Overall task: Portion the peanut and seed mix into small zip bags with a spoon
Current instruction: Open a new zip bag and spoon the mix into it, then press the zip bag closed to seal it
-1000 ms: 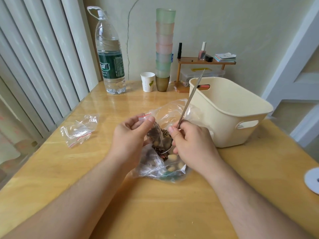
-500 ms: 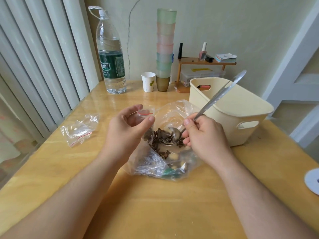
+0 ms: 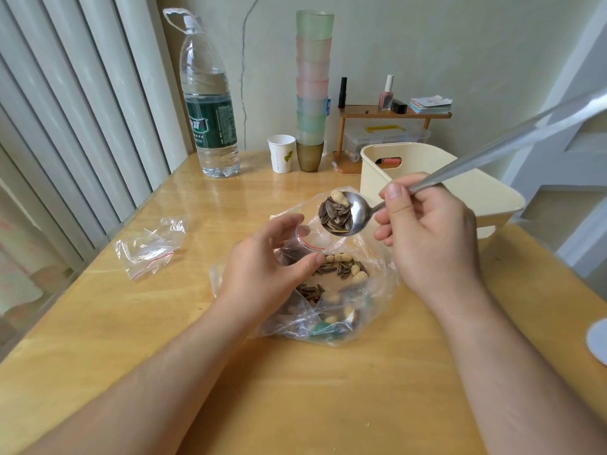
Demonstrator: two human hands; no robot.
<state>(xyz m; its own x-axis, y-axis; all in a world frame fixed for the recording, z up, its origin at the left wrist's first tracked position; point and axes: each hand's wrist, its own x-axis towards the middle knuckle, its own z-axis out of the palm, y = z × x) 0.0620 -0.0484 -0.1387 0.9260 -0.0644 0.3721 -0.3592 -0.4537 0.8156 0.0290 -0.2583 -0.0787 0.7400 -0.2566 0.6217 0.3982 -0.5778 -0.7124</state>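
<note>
Spoon (image 3: 341, 215) – 1 peanut, seeds; 2 zip bags (image 3: 148, 249) – 1 held.

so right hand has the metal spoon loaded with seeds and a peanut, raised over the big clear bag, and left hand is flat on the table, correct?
Not quite. In the head view the left hand is not flat on the table: it holds a small clear zip bag open below the metal spoon. The right hand and the big clear bag are as you said.

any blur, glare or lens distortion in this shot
Head view: the spoon bowl is sharp, but its handle smears toward the right edge; window light glares off the table; wide-angle bending curves the blinds; the clear small zip bag in the left hand is hard to outline.
</note>
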